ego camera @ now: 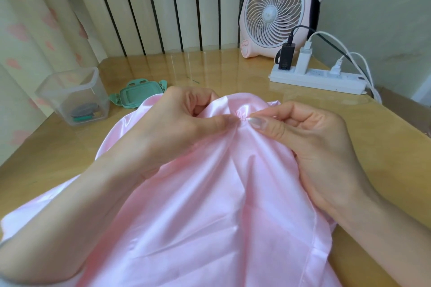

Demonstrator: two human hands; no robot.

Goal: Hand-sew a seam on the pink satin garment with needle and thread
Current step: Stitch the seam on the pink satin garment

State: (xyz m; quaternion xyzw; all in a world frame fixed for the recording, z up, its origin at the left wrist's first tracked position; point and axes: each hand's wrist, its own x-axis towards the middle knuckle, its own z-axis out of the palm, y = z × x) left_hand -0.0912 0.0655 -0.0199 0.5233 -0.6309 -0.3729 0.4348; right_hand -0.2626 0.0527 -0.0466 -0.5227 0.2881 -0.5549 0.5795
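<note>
Head view: pink satin garment (pixel 210 193) lies over the table's (pixel 377 147) near edge.
Left hand (pixel 186 121): pinches a fold taut for stitching.
Right hand (pixel 303 133): curled, pinching the needle (pixel 245 119) at that fold.

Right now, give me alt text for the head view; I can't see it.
Two hands meet at a bunched fold of the pink satin garment: the left hand pinches the fabric, the right hand pinches what looks like a needle. Behind, on the table: clear tub, green lid, pink fan, power strip.
</note>
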